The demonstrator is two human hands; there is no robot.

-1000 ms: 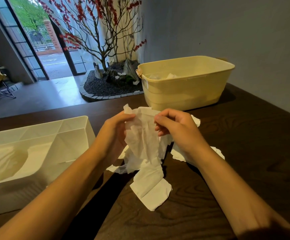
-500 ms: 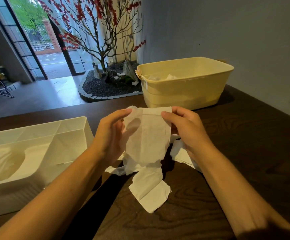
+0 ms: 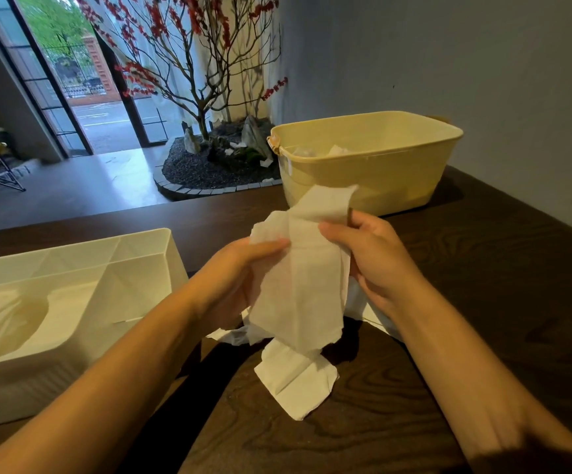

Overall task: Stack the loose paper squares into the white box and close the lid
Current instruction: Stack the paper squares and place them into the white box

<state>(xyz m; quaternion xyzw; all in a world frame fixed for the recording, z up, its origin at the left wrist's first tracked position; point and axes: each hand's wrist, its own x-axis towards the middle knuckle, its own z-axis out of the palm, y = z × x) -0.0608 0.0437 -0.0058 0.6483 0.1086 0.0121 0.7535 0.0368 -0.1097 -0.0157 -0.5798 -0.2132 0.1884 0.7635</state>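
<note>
Left hand [image 3: 240, 278] and right hand [image 3: 370, 258] pinch one paper square [image 3: 301, 289] by top edge, held above counter [image 3: 483, 302], right of white box [image 3: 72, 302]. Loose squares [image 3: 295, 381] beneath. Advice: flatten sheet, align edges, lay flat in box.

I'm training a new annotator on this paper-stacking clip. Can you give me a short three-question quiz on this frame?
1. True or false: both hands grip the same paper sheet.
2. Which container shows crumpled paper inside? A) yellow tub B) white box C) neither
3. Fill in: the sheet lying flat on the table is nearer to the ____ than the held one.

Key:
1. True: the left hand and right hand each pinch it.
2. A
3. camera
</note>
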